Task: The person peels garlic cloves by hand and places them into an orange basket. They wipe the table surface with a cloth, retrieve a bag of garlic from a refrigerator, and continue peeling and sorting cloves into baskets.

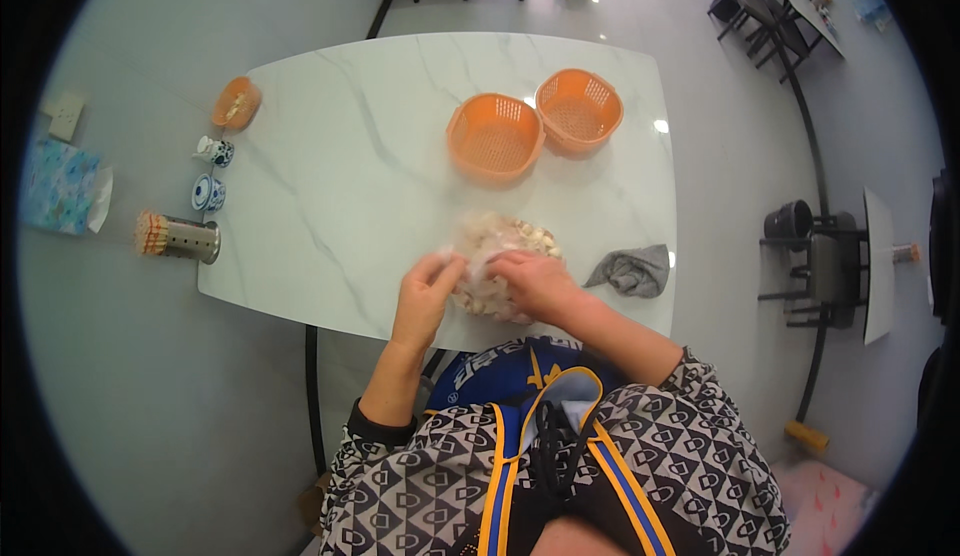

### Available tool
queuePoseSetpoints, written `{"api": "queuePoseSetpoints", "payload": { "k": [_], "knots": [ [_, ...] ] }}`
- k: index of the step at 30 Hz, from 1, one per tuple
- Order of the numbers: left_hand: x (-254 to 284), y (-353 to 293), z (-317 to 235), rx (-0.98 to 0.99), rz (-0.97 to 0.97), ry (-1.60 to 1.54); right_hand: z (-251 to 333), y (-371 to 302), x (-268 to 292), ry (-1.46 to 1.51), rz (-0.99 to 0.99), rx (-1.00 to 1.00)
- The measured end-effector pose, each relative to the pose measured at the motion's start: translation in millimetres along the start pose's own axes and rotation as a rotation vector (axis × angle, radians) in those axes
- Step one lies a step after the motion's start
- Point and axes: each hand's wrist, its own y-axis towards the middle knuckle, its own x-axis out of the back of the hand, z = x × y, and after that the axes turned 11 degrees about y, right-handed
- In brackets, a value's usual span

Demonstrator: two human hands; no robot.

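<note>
Near the front edge of the table lies a clear plastic bag [483, 241], crumpled, with pale pieces like garlic cloves [537, 238] in or under it. My left hand [430, 291] pinches the bag's left side between thumb and fingers. From the right, my right hand [533, 281] reaches over the bag, its fingers bent and closed on the plastic near the middle. Both hands partly cover the pale pieces, and some also show below the plastic. Whether the pieces lie inside the bag or beneath it, I cannot tell.
Two orange baskets, a near one [494, 138] and a far one [578, 108], stand beyond my hands on the marble-patterned table [330, 156]. A grey cloth [634, 271] lies at right. Along the left edge are a small orange basket [237, 104], blue-white pots [209, 192] and a chopstick holder [190, 239].
</note>
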Motion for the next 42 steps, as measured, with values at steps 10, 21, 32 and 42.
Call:
{"api": "queuePoseSetpoints", "payload": {
  "k": [10,21,32,42],
  "knots": [
    [42,9,-25,-0.049,0.301,-0.1,-13,-55,45,-0.278,-0.63,-0.597],
    [31,8,-38,-0.034,0.466,-0.021,-4,43,-33,-0.373,0.124,-0.327],
    [38,21,-19,0.048,0.369,-0.046,-8,54,-60,-0.604,0.178,-0.424],
    [40,30,-5,0.083,0.362,-0.061,-4,31,-53,-0.438,0.107,-0.429]
  ]
}}
